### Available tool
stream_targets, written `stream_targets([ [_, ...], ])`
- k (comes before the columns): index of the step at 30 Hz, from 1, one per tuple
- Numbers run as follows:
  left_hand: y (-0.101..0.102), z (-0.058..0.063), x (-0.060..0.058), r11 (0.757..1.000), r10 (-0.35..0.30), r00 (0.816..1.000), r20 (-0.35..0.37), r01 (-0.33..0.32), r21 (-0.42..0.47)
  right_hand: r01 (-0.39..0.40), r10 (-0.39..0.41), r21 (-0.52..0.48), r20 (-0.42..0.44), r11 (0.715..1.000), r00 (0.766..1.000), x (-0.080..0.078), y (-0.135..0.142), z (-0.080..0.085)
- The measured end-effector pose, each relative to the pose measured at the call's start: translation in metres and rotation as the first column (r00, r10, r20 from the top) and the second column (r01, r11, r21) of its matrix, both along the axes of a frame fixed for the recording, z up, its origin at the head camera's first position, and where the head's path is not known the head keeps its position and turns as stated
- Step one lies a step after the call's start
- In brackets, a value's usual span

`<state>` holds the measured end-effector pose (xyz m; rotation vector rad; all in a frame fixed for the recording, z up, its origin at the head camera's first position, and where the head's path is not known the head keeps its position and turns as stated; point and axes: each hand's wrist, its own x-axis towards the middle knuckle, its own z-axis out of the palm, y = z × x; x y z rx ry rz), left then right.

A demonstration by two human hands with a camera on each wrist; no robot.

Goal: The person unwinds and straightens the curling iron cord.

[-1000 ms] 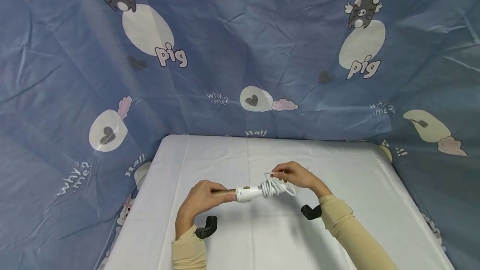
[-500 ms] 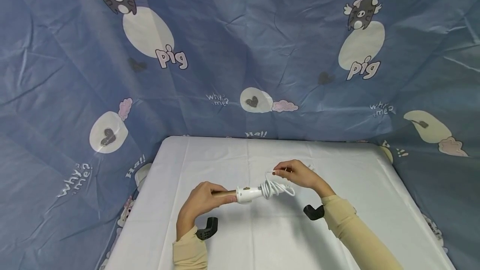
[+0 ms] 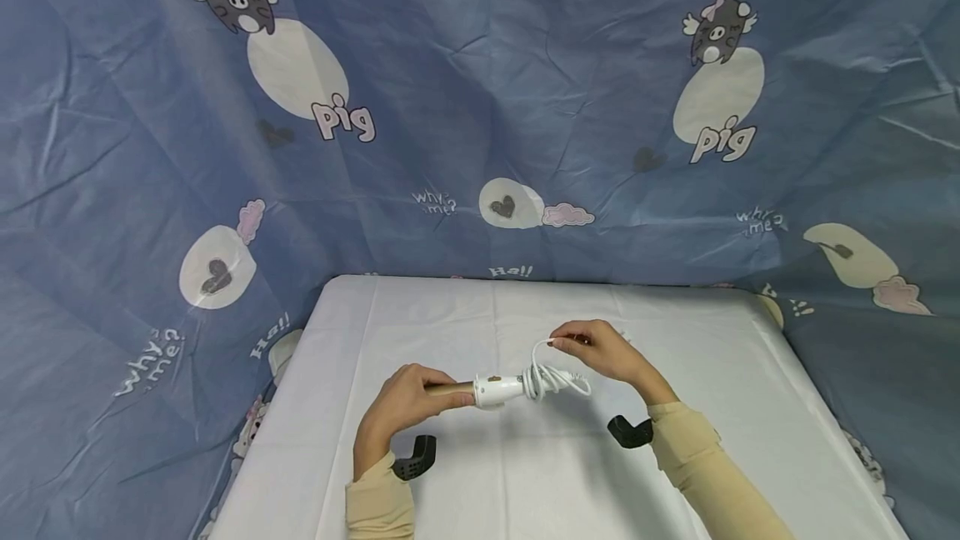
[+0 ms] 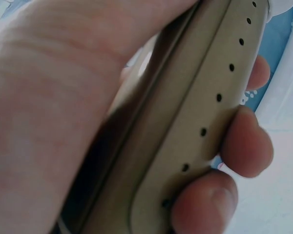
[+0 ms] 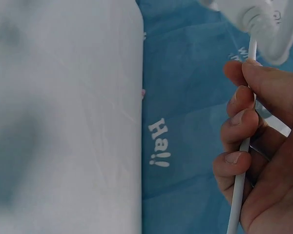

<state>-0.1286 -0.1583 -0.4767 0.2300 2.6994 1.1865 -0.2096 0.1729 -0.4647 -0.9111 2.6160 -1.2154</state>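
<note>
My left hand [image 3: 405,402] grips a hair straightener [image 3: 498,390] by its gold end, the white handle pointing right. In the left wrist view, fingertips curl round the gold housing [image 4: 205,92], which has a row of small dark holes. A white cord is wound in loops [image 3: 536,382] about the handle's right part. Just beyond these loops my right hand [image 3: 603,350] pinches a length of that cord between thumb and forefinger. In the right wrist view the cord [image 5: 238,192] runs down across the palm, under the other curled fingers.
Both hands are over a white-covered table [image 3: 420,482]. Blue printed fabric [image 3: 420,107] hangs behind it and at its sides. A black wrist mount [image 3: 416,458] sits by the left cuff and another black mount [image 3: 630,432] by the right.
The right hand has drawn slightly to the right with the cord, and a larger loop now rises from the windings. My left hand and the hair straightener have hardly moved.
</note>
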Motion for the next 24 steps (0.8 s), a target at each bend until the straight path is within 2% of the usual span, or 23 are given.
stream_targets([
  [5,0.002,0.0,-0.001,1.0,0.006,1.0,0.016,-0.006,-0.005,0.007,-0.007,-0.01,-0.018,1.0,1.0,0.01,-0.002,0.01],
  [9,0.002,-0.002,-0.001,1.0,0.015,1.0,0.015,-0.015,-0.022,0.02,-0.02,-0.014,-0.039,1.0,0.999,0.016,0.001,0.012],
  [11,0.002,-0.002,-0.001,0.999,0.026,1.0,0.007,-0.025,-0.03,0.022,-0.025,-0.038,-0.056,0.999,0.998,0.016,0.005,0.008],
  [17,0.003,-0.003,-0.002,0.997,0.072,0.997,-0.006,-0.072,-0.04,0.03,-0.039,-0.095,-0.088,0.995,0.995,0.026,0.008,0.012],
  [21,0.004,-0.004,-0.003,0.994,0.093,0.996,-0.01,-0.094,-0.053,0.042,-0.047,-0.103,-0.052,0.994,0.998,0.035,0.01,0.015],
  [24,0.005,-0.004,-0.004,0.992,0.106,0.994,-0.017,-0.107,-0.065,0.049,-0.048,-0.113,0.008,0.992,0.999,0.041,0.012,0.016],
])
